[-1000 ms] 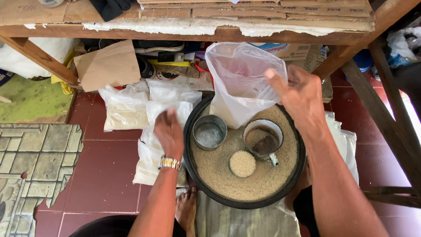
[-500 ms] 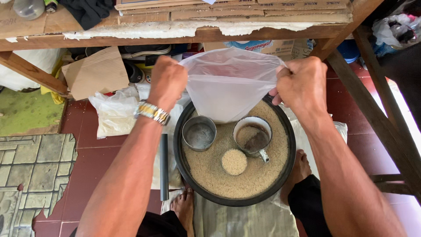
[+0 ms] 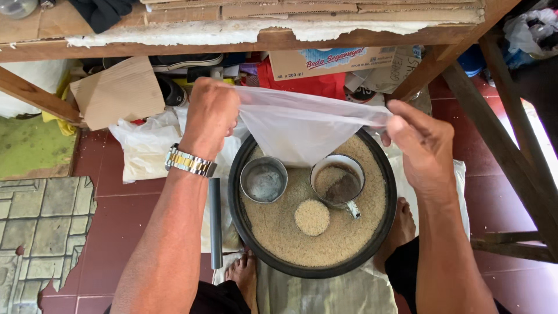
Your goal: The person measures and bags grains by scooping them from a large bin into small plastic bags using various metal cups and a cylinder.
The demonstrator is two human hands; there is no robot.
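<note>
feet: bare, two of them, on the floor at the near rim of the basin [image 3: 235, 192], one each side; near foot [image 3: 244, 273] on the left.
cloth: pale sheet under the basin, spreading toward the viewer.
basin: round, black, on the floor, filled with pale grain [image 3: 343, 232]. Landmark for everything below.
small cup: [image 3: 312, 217] sunk in the grain, near-centre of the basin, heaped full of grain.
tin: [image 3: 264, 179] empty metal can, upright in the grain, left part of the basin.
mug: [image 3: 337, 180] metal, with handle, right of the tin, part full of grain; handle points to the near side.
pipe: [image 3: 215, 222] grey, lying on the floor just left of the basin, along its rim.
left hand: [image 3: 210, 113] closed on the left edge of the bag, over the basin's far-left rim. Watch [image 3: 190, 161] on the wrist.
right hand: [image 3: 423, 145] fingers pinched on the right edge of the bag, over the far-right rim.
bag: [image 3: 302, 125] clear plastic, pulled taut between both hands, hanging to a point above the tin and mug. Can't tell if it touches them.
white sacks: [image 3: 145, 145] crumpled, left of the basin.
cardboard: [image 3: 119, 93] brown sheet, beyond the sacks.
table: [image 3: 174, 40] wooden, beyond the basin; boxes and shoes under it.
</note>
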